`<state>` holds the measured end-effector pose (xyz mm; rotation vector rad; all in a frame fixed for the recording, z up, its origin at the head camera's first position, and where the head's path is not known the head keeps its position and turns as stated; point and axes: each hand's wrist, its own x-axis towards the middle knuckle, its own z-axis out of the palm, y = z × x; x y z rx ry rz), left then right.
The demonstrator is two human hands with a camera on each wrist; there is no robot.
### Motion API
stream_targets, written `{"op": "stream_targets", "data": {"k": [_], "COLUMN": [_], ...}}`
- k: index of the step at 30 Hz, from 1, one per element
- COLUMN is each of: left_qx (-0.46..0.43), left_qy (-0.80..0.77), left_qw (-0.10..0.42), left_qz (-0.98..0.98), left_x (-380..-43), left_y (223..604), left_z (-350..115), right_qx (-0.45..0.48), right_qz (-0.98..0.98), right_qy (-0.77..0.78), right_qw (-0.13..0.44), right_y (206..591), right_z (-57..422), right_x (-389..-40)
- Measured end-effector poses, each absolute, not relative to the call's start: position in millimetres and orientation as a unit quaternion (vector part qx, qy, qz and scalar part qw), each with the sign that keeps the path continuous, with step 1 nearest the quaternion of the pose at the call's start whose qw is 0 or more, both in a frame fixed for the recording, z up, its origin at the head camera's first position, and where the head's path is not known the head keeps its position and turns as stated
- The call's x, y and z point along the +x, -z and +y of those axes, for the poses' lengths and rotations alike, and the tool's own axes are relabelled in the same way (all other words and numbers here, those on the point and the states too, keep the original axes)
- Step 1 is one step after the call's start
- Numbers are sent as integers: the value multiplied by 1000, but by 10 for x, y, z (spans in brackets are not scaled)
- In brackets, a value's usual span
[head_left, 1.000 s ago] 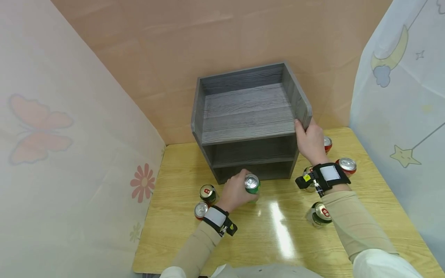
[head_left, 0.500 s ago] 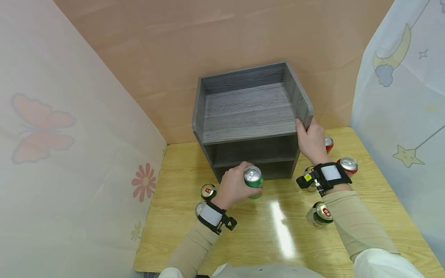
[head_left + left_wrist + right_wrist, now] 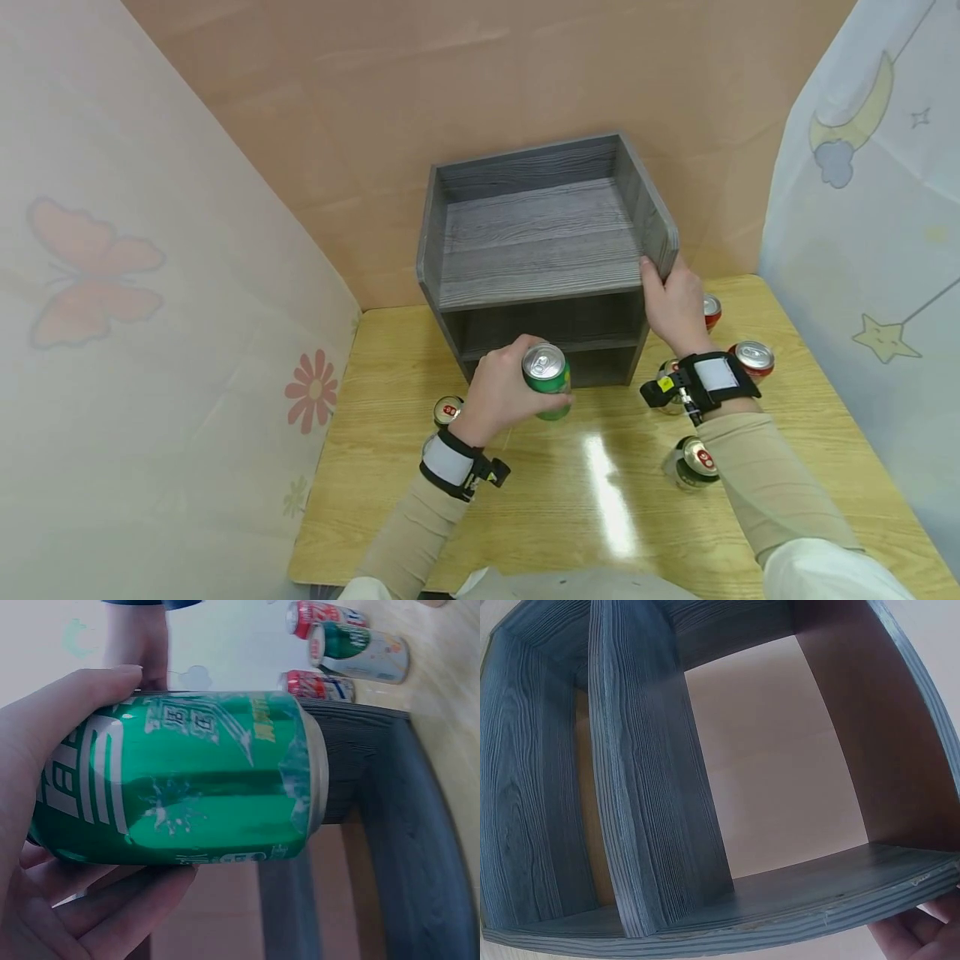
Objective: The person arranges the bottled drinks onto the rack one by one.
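A green can (image 3: 547,379) with a silver top is held by my left hand (image 3: 504,392), off the table in front of the grey wooden shelf (image 3: 536,237). In the left wrist view the thumb and fingers wrap round the green can (image 3: 187,776). My right hand (image 3: 675,307) grips the right side panel of the shelf, thumb at the front edge. Only part of the right hand (image 3: 922,930) appears in the right wrist view, against that panel. The shelf's two lower compartments face me.
Left of the left hand stands a dark can with a gold top (image 3: 447,411); another behind it is mostly covered by the wrist. On the right are a can near the sleeve (image 3: 693,462), a red can (image 3: 752,358) and several others. A wall stands behind the shelf.
My left hand has lifted the green can from low before the shelf, up and slightly toward me. My right hand keeps its grip on the shelf.
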<state>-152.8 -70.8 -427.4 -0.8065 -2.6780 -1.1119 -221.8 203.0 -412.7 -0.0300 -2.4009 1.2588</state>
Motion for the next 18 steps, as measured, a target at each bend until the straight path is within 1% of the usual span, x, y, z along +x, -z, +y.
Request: {"op": "stream_targets", "data": {"k": [11, 18], "left_qx": [-302, -325], "left_qy": [372, 368], "left_qw": [99, 129], "left_qz": [-872, -861], "left_x": [-1540, -1569], "left_y": [3999, 3763], "left_z": [-738, -782], "right_qx": [-8, -10], "right_qz": [-862, -862], "right_qy": [-458, -459], "right_qw": [219, 215], "right_y": [4123, 4125], "right_z": [2021, 2039], "right_x": [-2211, -2214]}}
